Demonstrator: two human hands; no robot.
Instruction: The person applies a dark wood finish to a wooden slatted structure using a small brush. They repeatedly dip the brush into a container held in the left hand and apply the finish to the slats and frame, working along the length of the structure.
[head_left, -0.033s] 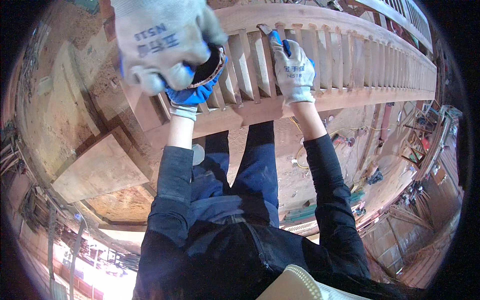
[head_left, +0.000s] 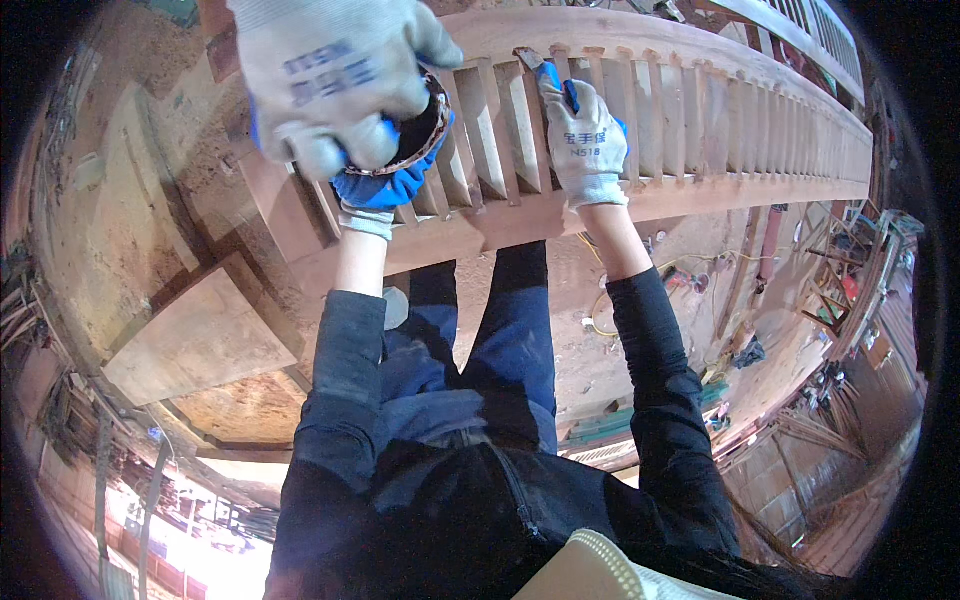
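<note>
- Left hand (head_left: 385, 190), gloved, fingers curled around a dark round tin (head_left: 415, 135), upper centre of the frame.
- Right hand (head_left: 585, 135), gloved, fingers pressed together around a brush (head_left: 530, 62), against the slatted wooden frame (head_left: 700, 120), upper right.
- Another person's gloved hand (head_left: 335, 80) hangs above the tin.

Matt bare-wood slatted frame (head_left: 640, 110); knitted cloth gloves, blue rubbery palms, on left hand (head_left: 345, 85) and right hand (head_left: 585, 135).
</note>
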